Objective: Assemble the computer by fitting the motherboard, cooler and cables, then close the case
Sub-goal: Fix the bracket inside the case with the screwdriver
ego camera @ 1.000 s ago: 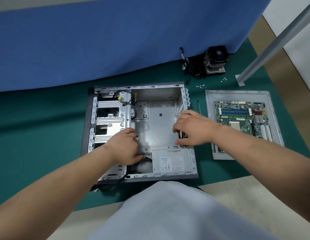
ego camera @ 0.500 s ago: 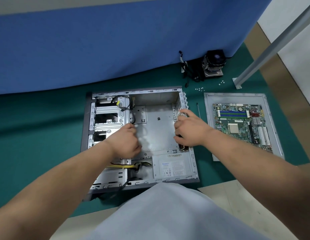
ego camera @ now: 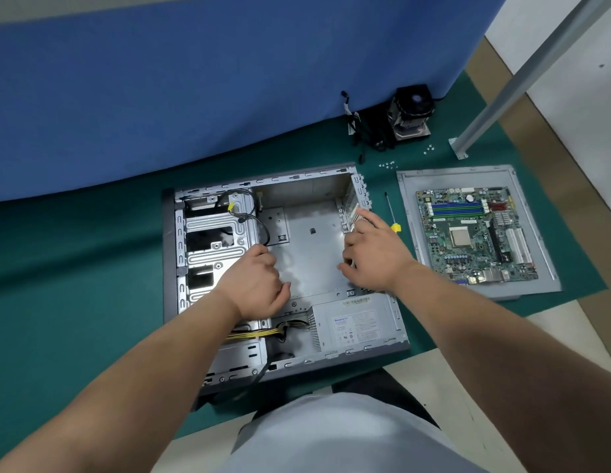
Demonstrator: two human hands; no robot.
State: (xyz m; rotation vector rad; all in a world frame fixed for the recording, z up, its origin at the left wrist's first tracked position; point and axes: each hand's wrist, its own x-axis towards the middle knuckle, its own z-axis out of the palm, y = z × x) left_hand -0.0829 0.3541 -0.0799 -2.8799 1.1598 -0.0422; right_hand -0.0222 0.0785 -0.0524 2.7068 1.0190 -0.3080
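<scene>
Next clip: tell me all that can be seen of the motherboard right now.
The motherboard is a green circuit board, lying flat and face up on a grey metal side panel on the green mat, right of the open case. It carries blue and green memory slots at its far edge, a square silver processor socket in the middle and white expansion slots on the right. No cooler or cable is fitted. Neither hand touches it.
</scene>
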